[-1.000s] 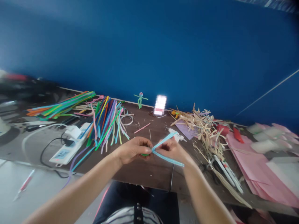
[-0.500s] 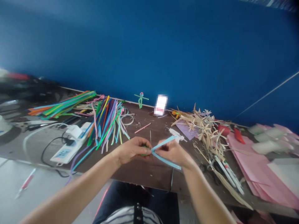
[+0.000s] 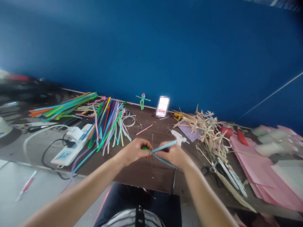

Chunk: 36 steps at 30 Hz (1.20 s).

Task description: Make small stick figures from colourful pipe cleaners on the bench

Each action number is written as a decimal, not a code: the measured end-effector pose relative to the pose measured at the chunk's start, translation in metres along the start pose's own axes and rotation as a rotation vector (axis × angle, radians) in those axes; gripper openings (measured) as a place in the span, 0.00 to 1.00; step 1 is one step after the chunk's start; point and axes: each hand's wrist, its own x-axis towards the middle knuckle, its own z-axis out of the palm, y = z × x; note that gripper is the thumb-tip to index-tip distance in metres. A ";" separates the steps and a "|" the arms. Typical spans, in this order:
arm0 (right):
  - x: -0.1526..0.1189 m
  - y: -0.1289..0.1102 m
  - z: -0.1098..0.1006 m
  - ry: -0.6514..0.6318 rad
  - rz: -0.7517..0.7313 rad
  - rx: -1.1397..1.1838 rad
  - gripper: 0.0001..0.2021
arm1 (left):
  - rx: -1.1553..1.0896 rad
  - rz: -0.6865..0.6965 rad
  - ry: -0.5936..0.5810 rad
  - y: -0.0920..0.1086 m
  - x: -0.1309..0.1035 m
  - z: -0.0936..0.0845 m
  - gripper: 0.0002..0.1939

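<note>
Over the front of the brown table, my two hands meet at their fingertips. My left hand (image 3: 133,152) is closed, pinching a small green pipe-cleaner piece (image 3: 146,148) that is mostly hidden by the fingers. A light blue pipe cleaner (image 3: 167,145), bent into a V, has its point between the two hands. The fingers of my right hand (image 3: 176,156) are closed on it near that bend, and its arms spread out to the right. Just behind the right hand lies a white glue gun (image 3: 179,137).
On the left lie bundles of coloured pipe cleaners (image 3: 110,121) and a power strip (image 3: 63,156) with cables. A green pipe-cleaner figure (image 3: 142,102) stands by the blue wall. Dried straw flowers (image 3: 204,124) and pink paper (image 3: 251,167) fill the right side.
The blue pipe cleaner has turned slightly, and its lower arm now shows less behind my right hand. More of the green piece shows in my left fingers.
</note>
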 end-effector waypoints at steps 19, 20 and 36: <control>0.003 0.017 -0.003 -0.270 0.144 0.278 0.11 | -0.293 -0.101 -0.112 -0.009 0.003 -0.003 0.04; 0.005 0.019 -0.006 -0.340 0.136 0.282 0.12 | -0.302 -0.113 -0.155 -0.009 0.002 -0.003 0.05; 0.039 0.019 -0.014 -0.809 0.140 -0.011 0.13 | 0.472 0.092 -0.203 -0.014 0.005 -0.003 0.11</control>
